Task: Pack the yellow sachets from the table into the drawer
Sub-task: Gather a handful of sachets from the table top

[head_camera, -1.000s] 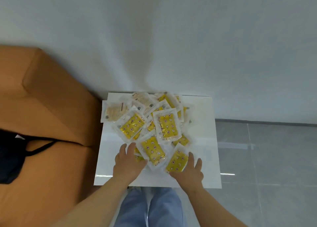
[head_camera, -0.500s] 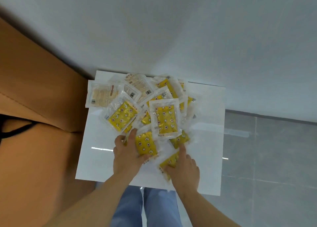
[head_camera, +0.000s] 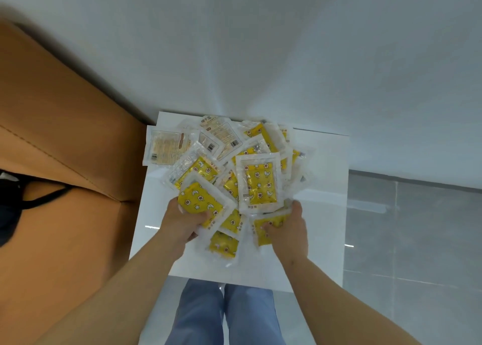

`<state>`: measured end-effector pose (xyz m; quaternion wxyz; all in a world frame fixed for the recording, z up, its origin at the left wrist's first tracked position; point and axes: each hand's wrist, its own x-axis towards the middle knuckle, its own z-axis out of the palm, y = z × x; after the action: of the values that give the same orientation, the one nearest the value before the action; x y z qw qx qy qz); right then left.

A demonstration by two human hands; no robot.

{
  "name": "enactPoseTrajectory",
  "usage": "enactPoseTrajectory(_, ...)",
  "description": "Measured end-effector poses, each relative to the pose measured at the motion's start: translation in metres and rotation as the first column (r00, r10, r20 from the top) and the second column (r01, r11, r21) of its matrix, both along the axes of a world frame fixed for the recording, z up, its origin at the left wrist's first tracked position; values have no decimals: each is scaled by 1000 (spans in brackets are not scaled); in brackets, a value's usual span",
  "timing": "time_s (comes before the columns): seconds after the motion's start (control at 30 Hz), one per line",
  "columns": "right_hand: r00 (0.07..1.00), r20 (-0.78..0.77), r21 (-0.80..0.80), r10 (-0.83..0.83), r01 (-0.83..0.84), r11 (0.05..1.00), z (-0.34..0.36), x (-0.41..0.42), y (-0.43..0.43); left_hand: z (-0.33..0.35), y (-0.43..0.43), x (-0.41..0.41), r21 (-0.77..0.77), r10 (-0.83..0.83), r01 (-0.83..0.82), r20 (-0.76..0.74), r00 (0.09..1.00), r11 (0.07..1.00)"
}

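Head view: the packing looks barely begun. The sachets lie in one loose, overlapping heap on the far half of the white table, and no drawer is in view, so nothing can be seen packed away. Whether any have already gone in cannot be told.

The left hand grips one yellow sachet at the near left edge of the heap, thumb over its front and fingers curled beneath, and seems to have it raised a little off the pile. The right hand is curled round another yellow sachet at the near right edge, thumb pressed on its face. It may be holding more than one. My guess is that the step in hand is gathering a first handful, with carrying and stowing yet to do for nearly the whole heap.

Count: two hands, one table, one heap. About ten sachets show yellow fronts, the two held ones included, and at least three at the far left lie pale back up. Overlaps hide others, so the total is not firm.

An orange sofa stands against the table's left side, with a black bag on it.
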<state>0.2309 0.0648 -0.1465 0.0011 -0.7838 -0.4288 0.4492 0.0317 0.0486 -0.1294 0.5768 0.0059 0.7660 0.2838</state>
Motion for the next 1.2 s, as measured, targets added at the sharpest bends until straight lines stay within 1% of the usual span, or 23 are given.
enactPoseTrajectory(0.03,995,-65,-37,-77,74,997,2,-2,-5,0,-2,3,-28,31,-30,29,999,999)
enactPoseTrajectory(0.1,987,-104,-117,-122,109,987,6,-3,-14,0,-6,8,-93,79,-73,61,995,993)
enactPoseTrajectory(0.13,980,-126,-132,-152,135,982,8,-1,-19,2,-8,11,-128,106,-95,74,992,987)
enactPoseTrajectory(0.2,944,-200,-137,-262,238,962,17,2,-26,7,-11,13,-172,128,-114,72,989,978)
enactPoseTrajectory(0.3,879,-273,-128,-392,371,920,33,6,-32,22,-11,11,-152,140,-129,67,988,980)
enactPoseTrajectory(0.43,817,-329,-104,-473,467,878,58,7,-31,50,-6,6,-76,163,-153,147,976,985)
enactPoseTrajectory(0.53,765,-406,-87,-500,513,854,80,7,-29,69,-2,3,-30,164,-162,152,975,986)
enactPoseTrajectory(0.63,704,-471,-76,-532,569,819,99,4,-31,80,-4,5,-10,127,-128,176,976,992)
enactPoseTrajectory(0.67,684,-485,-71,-545,590,804,103,3,-33,80,-7,6,-13,91,-90,181,979,996)
enactPoseTrajectory(0.73,661,-496,-51,-563,625,779,107,0,-39,77,-12,11,-33,-41,47,159,986,998)
enactPoseTrajectory(0.8,657,-479,-32,-582,650,760,104,-4,-49,66,-18,15,-49,-211,216,91,973,975)
enactPoseTrajectory(0.83,658,-462,-28,-594,659,752,101,-6,-56,59,-22,16,-72,-321,324,43,946,943)
enactPoseTrajectory(0.87,658,-445,-29,-607,668,744,97,-9,-64,49,-25,16,-98,-459,456,-8,888,885)
enactPoseTrajectory(0.9,655,-431,-33,-621,676,736,93,-13,-73,41,-28,17,-135,-621,609,-79,780,782)
enactPoseTrajectory(0.93,637,-421,-48,-646,695,717,87,-16,-84,34,-30,17,-181,-769,747,-170,617,640)
enactPoseTrajectory(0.97,608,-415,-73,-677,719,691,82,-19,-94,29,-31,17,-230,-864,842,-269,427,488)
enactPoseTrajectory(1.0,576,-412,-102,-706,741,664,76,-22,-103,24,-32,17,-261,-903,896,-341,262,359)
enactPoseTrajectory(1.03,551,-410,-126,-727,755,644,72,-25,-110,22,-31,18,-273,-908,923,-391,150,270)
enactPoseTrajectory(1.07,528,-413,-143,-742,767,625,67,-26,-115,19,-30,19,-278,-901,937,-427,76,211)
enactPoseTrajectory(1.1,507,-417,-149,-755,781,607,63,-27,-118,14,-27,20,-279,-891,944,-453,33,177)
enactPoseTrajectory(1.13,493,-416,-144,-764,794,591,59,-28,-120,10,-24,23,-281,-887,946,-462,15,163)
enactPoseTrajectory(1.2,476,-425,-132,-770,809,573,54,-29,-119,1,-20,27,-288,-899,941,-437,35,176)
